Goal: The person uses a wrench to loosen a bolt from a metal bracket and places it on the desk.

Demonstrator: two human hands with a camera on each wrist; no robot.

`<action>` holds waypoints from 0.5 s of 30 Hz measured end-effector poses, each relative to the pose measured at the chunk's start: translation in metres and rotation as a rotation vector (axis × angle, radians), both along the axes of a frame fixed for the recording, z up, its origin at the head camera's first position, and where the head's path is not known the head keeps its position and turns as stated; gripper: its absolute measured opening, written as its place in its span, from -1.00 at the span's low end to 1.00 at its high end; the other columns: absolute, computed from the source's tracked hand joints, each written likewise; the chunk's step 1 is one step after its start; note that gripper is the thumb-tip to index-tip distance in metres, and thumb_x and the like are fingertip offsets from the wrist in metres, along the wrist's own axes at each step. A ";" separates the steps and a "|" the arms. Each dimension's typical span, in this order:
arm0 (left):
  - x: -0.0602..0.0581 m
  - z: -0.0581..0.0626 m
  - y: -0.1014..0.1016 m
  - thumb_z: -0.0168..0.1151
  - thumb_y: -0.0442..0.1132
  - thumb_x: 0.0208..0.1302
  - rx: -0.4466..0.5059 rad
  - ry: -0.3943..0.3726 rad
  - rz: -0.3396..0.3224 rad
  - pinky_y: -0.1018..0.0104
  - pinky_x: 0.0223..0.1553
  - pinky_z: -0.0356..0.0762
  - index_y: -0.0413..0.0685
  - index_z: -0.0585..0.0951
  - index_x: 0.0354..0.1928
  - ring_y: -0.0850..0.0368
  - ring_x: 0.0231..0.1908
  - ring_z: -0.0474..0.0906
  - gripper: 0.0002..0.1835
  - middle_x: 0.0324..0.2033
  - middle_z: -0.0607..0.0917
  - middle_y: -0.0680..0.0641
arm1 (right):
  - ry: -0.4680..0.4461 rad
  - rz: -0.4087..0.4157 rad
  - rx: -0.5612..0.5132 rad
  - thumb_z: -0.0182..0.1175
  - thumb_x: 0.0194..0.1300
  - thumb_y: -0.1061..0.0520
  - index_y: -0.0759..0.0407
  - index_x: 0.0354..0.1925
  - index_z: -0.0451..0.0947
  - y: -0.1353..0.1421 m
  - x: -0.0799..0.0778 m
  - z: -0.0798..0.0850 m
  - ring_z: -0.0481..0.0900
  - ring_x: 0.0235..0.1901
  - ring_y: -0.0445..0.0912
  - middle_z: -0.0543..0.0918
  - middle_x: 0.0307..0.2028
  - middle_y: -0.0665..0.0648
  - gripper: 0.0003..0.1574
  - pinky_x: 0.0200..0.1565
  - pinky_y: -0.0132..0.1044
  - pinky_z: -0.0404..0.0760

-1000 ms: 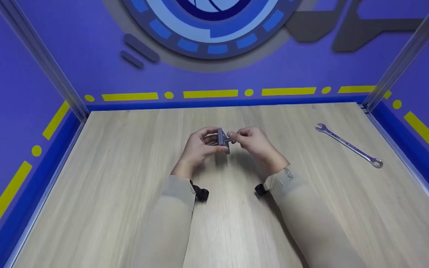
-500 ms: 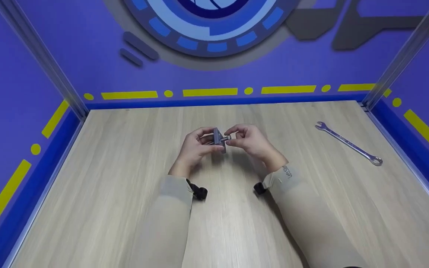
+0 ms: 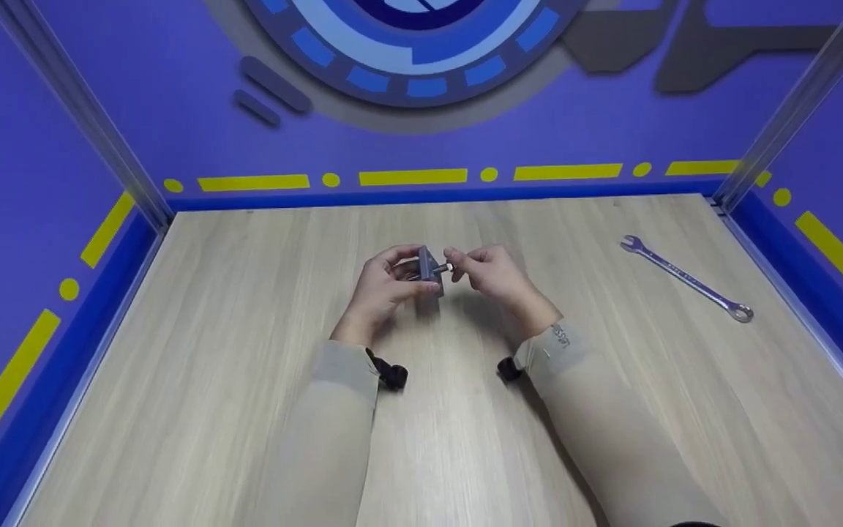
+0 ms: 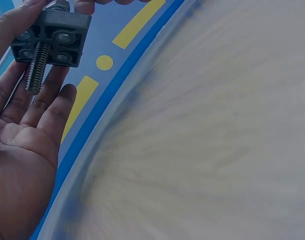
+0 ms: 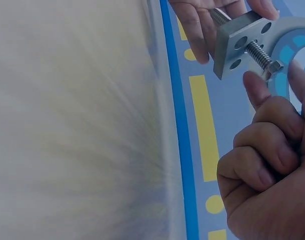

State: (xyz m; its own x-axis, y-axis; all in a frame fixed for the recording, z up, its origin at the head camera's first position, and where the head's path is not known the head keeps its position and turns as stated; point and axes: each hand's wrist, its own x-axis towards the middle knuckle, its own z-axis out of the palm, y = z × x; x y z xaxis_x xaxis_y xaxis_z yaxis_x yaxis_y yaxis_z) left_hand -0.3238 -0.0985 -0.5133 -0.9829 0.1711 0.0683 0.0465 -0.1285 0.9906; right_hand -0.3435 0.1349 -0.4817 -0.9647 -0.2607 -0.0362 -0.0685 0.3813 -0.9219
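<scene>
My left hand (image 3: 381, 289) holds a grey square metal plate (image 3: 427, 265) by its edges, thumb on the near side and fingers on the far side. A hex-head bolt (image 3: 443, 268) runs through the plate's middle. In the left wrist view its threaded end (image 4: 36, 70) sticks out of the plate's ribbed face. From the smooth face, seen in the right wrist view, the shank and hex head (image 5: 273, 68) project. My right hand (image 3: 498, 274) is at that head, its other fingers curled in. The index fingertip (image 5: 255, 85) lies close against the head; the thumb (image 5: 300, 75) stands slightly apart.
A combination wrench (image 3: 685, 280) lies diagonally on the wooden table (image 3: 246, 366), right of my hands. Blue panels (image 3: 421, 146) with yellow marks enclose the back and sides. Metal posts (image 3: 776, 117) stand in the back corners.
The plate and bolt have shifted slightly left with my left hand. My right thumb and index finger have changed position about the bolt's head, which now shows more plainly. The wrench has stayed put.
</scene>
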 end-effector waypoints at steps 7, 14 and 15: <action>0.000 -0.002 0.000 0.72 -0.55 0.11 -0.009 -0.001 -0.011 0.22 0.29 0.84 -0.17 0.65 0.45 -0.12 0.35 0.78 -0.19 0.34 0.78 -0.27 | -0.033 0.009 -0.055 0.42 0.60 -0.14 0.22 -0.30 0.86 0.001 0.001 -0.004 0.25 -0.58 -0.20 0.33 -0.71 -0.18 -0.51 -0.45 -0.34 0.21; -0.002 -0.002 -0.002 0.72 -0.53 0.13 -0.029 -0.010 0.005 0.27 0.30 0.81 -0.18 0.64 0.47 -0.10 0.37 0.76 -0.18 0.37 0.76 -0.23 | -0.018 0.046 -0.139 0.51 0.48 0.14 0.33 0.11 0.82 0.000 0.001 -0.004 0.49 -0.37 -0.23 0.69 -0.47 -0.19 -0.65 -0.30 -0.41 0.42; -0.002 -0.002 -0.002 0.72 -0.54 0.13 -0.028 -0.012 0.009 0.27 0.31 0.81 -0.19 0.63 0.47 -0.11 0.37 0.76 -0.18 0.37 0.75 -0.23 | -0.006 0.057 -0.151 0.51 0.47 0.18 0.34 0.14 0.81 0.000 0.001 -0.005 0.45 -0.42 -0.23 0.63 -0.52 -0.17 -0.63 -0.34 -0.41 0.38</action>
